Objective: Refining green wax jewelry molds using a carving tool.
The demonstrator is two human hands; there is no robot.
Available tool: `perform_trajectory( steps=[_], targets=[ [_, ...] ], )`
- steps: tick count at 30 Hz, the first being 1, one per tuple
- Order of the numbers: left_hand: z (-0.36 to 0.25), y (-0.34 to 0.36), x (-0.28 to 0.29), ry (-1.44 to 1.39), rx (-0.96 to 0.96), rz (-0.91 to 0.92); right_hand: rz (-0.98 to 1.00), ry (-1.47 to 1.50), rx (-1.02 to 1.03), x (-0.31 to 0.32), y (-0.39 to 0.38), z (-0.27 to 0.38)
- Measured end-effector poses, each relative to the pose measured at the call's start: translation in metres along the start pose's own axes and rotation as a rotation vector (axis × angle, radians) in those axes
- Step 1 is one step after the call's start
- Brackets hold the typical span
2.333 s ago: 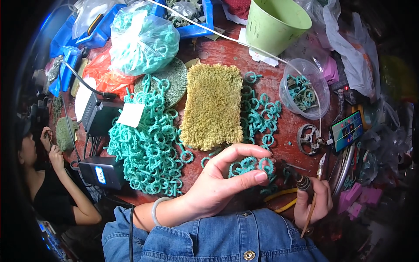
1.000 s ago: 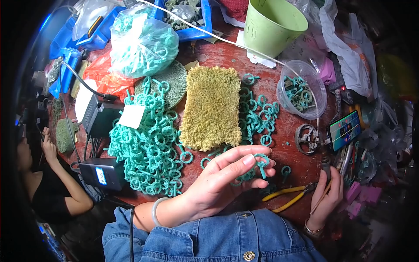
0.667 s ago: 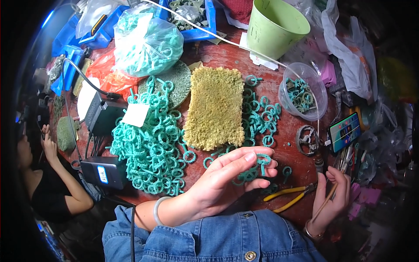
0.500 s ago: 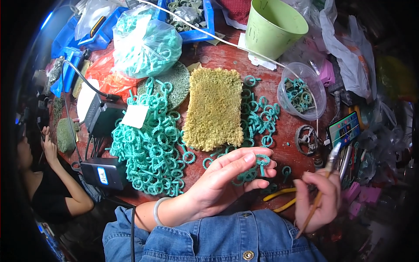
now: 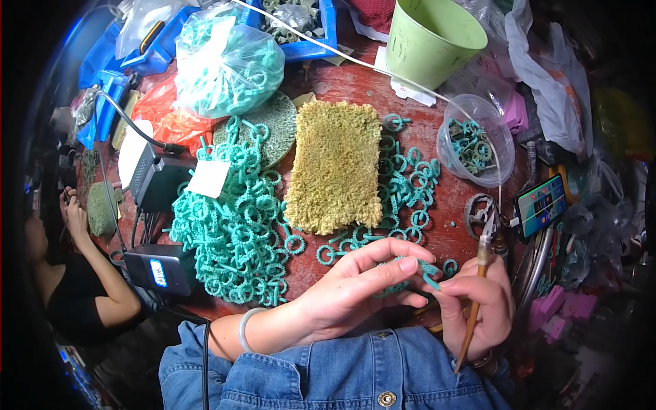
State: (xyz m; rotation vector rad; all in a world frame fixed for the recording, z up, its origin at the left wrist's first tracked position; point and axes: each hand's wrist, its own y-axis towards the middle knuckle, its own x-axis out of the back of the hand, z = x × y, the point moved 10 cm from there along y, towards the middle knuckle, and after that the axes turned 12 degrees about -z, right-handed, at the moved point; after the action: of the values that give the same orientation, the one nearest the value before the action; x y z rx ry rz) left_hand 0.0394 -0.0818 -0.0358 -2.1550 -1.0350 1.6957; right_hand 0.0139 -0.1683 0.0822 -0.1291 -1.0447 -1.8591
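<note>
My left hand [image 5: 362,277] reaches in at centre with its fingers closed on a small teal ring [image 5: 429,271] that has a short stem. My right hand [image 5: 486,307] grips a wooden-handled tool with a metal tip [image 5: 484,254], which points away from me. The right thumb and forefinger meet the ring's stem beside the left fingertips. Just beyond my hands lies a rough yellow sponge-like slab [image 5: 333,167]. A big heap of teal rings [image 5: 236,239] lies to its left, and more loose rings [image 5: 410,184] are scattered to its right.
A clear tub of rings [image 5: 475,167], a green bucket [image 5: 437,41] and a lit phone [image 5: 541,203] stand right. At left are a tied bag of rings [image 5: 232,75], black boxes [image 5: 160,270] with cables, and blue bins [image 5: 301,51]. Another person's arm [image 5: 102,273] shows far left.
My right hand has moved left to the ring in my left hand, its fingertips now at the stem. The tool has swung more upright. The left hand has shifted slightly.
</note>
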Motion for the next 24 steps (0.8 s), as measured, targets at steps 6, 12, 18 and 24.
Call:
perform_trajectory(
  steps=[6, 12, 18, 24],
  targets=[
    [-0.001, -0.002, -0.008, -0.013, -0.009, 0.06, -0.022, 0.247, -0.367, -0.003, -0.012, -0.033],
    [-0.003, -0.002, -0.006, 0.025, -0.038, 0.043, -0.019, 0.248, -0.388, -0.004, -0.016, -0.036],
    [-0.004, -0.002, -0.003, 0.04, -0.068, 0.008, -0.018, 0.223, -0.368, -0.004, -0.014, -0.035],
    [-0.005, -0.003, -0.003, -0.001, -0.071, 0.004, -0.128, 0.328, -0.454, 0.007, -0.025, -0.044]
  ],
)
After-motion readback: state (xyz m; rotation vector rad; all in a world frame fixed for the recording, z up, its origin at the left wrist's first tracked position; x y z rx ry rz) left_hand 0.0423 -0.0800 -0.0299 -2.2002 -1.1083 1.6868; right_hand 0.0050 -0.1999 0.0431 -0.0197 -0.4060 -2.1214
